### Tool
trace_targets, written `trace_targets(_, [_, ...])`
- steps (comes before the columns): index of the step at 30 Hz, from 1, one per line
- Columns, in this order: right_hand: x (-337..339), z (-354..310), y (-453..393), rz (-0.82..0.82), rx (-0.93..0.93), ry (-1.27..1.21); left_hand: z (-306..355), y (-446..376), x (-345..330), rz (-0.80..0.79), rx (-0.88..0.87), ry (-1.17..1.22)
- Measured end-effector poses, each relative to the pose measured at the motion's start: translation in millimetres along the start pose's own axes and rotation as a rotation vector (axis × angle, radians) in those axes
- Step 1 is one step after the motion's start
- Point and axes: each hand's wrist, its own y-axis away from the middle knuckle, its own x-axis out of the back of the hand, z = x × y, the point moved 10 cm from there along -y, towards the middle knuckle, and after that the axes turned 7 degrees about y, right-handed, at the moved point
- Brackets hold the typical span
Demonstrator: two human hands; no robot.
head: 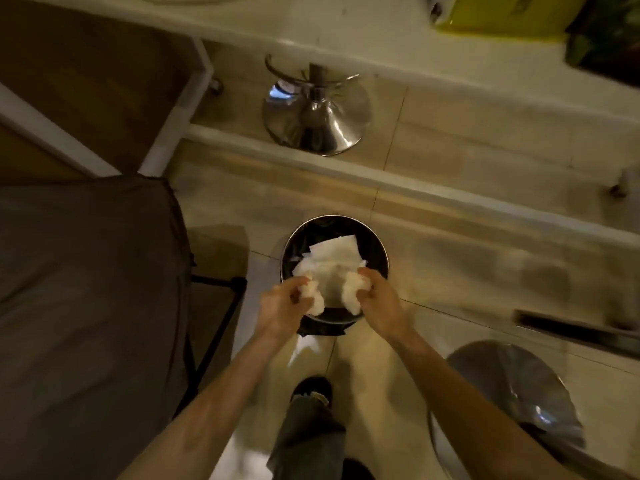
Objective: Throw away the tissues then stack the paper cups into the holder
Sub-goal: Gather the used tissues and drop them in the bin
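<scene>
- Tiled floor [450, 278], pale, glossy; white counter edge [346, 39] across the top.
- Dark fabric-covered seat [86, 289] at left, on a black frame.
- Large lined bin [512, 386] at lower right, partly out of view.
- Chrome stool base [315, 123] under the counter, well beyond the small bin.
- Small round black bin [375, 251] on the floor, centre; flat white paper sheets [336, 251] lying inside.
- Left hand [282, 308] over the bin's near rim, fingers closed around a crumpled tissue [315, 301].
- Right hand [379, 303] likewise above the rim, gripping a second crumpled wad [351, 294].
- Dark shoe [313, 388] and trouser leg below the forearms.
</scene>
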Motion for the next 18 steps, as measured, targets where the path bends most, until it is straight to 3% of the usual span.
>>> trace_targets(5, [-36.4, 24.8, -21.0, -0.154, -0.026, 0.031, -38.2, -19.6, -55.5, -0.311, 0.138, -0.007])
trace_targets(11, [-4.2, 1.7, 6.3, -0.167, -0.038, 0.012, -6.2, 7.7, -37.4, -0.322, 0.138, -0.089])
trace_targets(18, [85.4, -110.0, 82.8, -0.112, 0.085, 0.045, 126.6, 75.4, 27.8, -0.252, -0.015, -0.135])
